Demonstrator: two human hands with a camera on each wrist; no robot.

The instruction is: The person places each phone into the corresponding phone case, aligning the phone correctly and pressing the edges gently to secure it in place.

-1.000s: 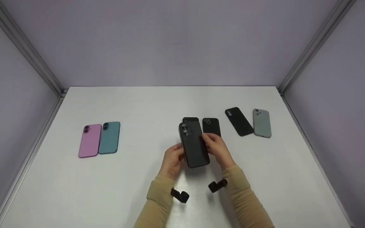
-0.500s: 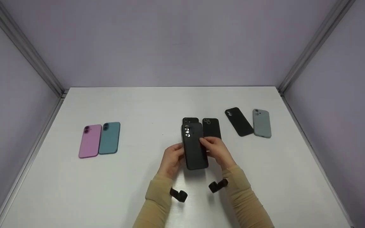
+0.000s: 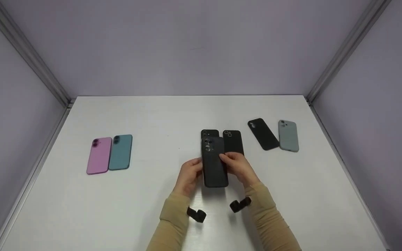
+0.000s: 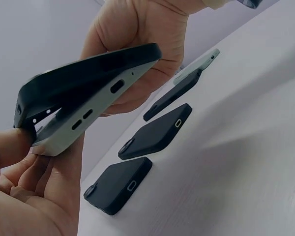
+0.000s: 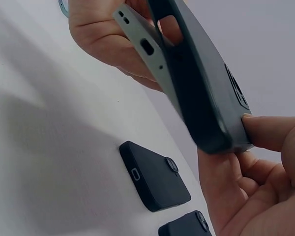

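Note:
Both hands hold a black phone case point(image 3: 215, 170) above the table in the head view, its camera cutouts at the far end. Inside it sits a pale grey-green phone point(image 4: 101, 101), tilted so that a wedge-shaped gap shows at the bottom edge, where its port and slots are visible. My left hand point(image 3: 188, 174) pinches the left side, thumb at the corner of the case and fingers under the phone. On the opposite side, my right hand point(image 3: 239, 167) pinches the case's edge, thumb on its back point(image 5: 226, 108) and fingers beneath.
Just beyond the hands lie two black cased phones point(image 3: 233, 139) side by side. Farther right are a black case-shaped piece point(image 3: 263, 134) and a grey-green one point(image 3: 288, 136). A pink phone point(image 3: 99, 155) and a teal phone point(image 3: 120, 152) lie at left on the white table point(image 3: 152, 118).
The case with the phone has turned straighter and come slightly nearer the body. My right hand has shifted a little nearer along its edge; the left hand has barely moved.

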